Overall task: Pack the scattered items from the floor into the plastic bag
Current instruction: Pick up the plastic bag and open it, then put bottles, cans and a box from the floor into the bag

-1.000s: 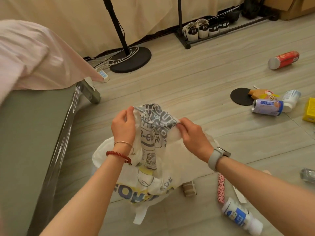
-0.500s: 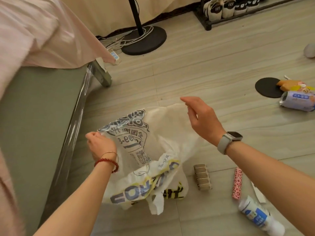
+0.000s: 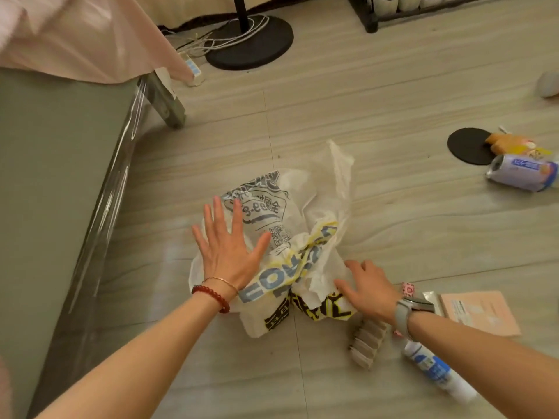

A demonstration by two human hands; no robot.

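Pale wooden floor [image 3: 363,95] carries the crumpled white printed plastic bag [image 3: 290,237], which the left hand [image 3: 228,252] presses flat with fingers spread and the right hand [image 3: 367,287], open too, touches at its edge, probably to steady it for packing.
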